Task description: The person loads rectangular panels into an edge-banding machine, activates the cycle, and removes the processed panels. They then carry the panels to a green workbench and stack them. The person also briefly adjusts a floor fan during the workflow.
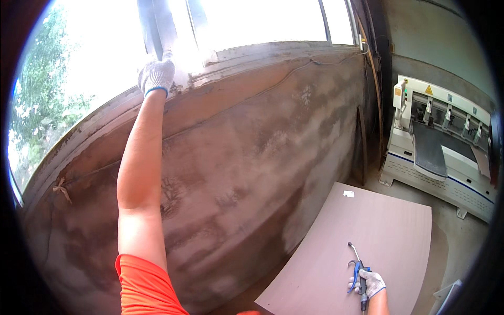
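Observation:
My left hand [157, 76], in a pale knit glove with a blue cuff, is stretched far forward to the window. It grips the lower end of an upright window frame [151, 31], with part of its fingers lost in the glare. Low on the right, my right hand [374, 284], gloved the same way, is wrapped around a blue and black air blow gun [359, 275]. The gun's thin, bent nozzle points up and away from me, over a flat brownish board [362, 226] with a small white label.
A stained, dusty wall [252, 142] runs beneath the window sill [273, 50], with a thin cable along it. At the right stands a white machine [441, 152] with a dark worktable and a row of clamps. Greenery [44, 89] shows outside at the left.

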Demonstrator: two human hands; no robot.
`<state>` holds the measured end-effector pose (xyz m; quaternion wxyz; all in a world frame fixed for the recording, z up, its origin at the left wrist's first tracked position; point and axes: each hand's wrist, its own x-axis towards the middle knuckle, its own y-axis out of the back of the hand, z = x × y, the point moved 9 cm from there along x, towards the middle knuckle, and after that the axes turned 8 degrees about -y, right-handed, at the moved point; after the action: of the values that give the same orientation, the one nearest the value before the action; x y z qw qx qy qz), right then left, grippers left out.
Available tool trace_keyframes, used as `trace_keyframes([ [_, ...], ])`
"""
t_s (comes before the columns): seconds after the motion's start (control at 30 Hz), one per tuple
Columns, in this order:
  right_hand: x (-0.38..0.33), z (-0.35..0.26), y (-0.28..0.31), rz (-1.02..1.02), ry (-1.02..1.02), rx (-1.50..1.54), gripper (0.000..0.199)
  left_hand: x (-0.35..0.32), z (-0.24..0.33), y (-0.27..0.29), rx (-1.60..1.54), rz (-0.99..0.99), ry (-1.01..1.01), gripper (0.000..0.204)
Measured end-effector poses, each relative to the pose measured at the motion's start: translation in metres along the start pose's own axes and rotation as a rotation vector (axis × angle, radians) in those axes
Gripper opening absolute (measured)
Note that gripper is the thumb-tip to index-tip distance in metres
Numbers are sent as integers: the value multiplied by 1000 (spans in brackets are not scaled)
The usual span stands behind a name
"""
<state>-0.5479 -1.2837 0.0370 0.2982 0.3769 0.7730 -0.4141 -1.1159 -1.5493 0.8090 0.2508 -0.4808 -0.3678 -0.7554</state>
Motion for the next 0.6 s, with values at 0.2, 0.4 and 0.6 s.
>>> trace_keyframes([
  [0.2,-10,11,19,62,48,34,28,-24,52,-12,-105,163,-253,63],
  [0.4,-67,32,12,110,134,164,21,-57,150,-133,661,-258,-1151,30],
  [0.6,-128,89,90,293,217,270,25,-37,111,-73,229,20,-1109,42],
])
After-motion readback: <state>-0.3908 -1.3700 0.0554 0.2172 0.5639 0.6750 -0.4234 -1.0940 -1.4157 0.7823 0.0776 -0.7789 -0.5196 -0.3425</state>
